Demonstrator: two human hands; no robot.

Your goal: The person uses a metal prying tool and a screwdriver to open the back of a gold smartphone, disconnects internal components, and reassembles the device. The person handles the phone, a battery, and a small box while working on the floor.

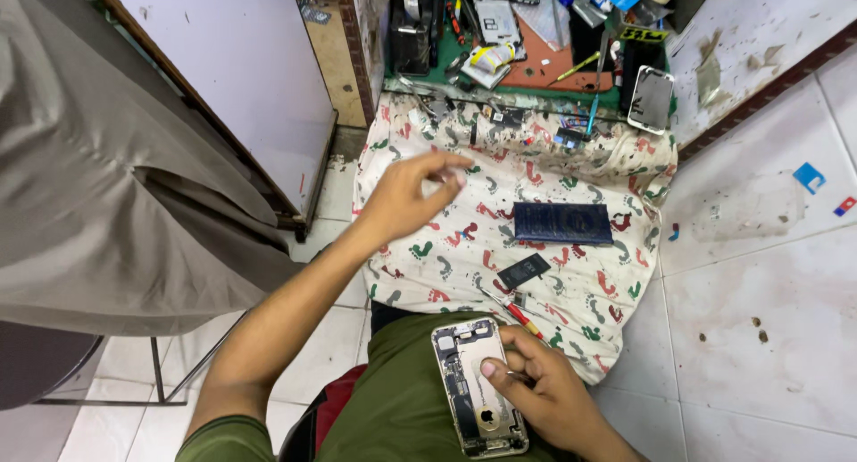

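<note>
cloth (464, 257): white, red-green footprints | slab (562, 222): dark blue | trousers (402, 399): olive, perhaps

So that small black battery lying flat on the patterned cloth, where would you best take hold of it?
Probably by its two long edges, coming straight down from above. The black battery lies flat and slightly askew on the patterned cloth, thin and rectangular, so the long sides offer the narrowest pinch. The red-handled screwdriver lies just below it; the side towards the dark blue panel looks more open.
</note>
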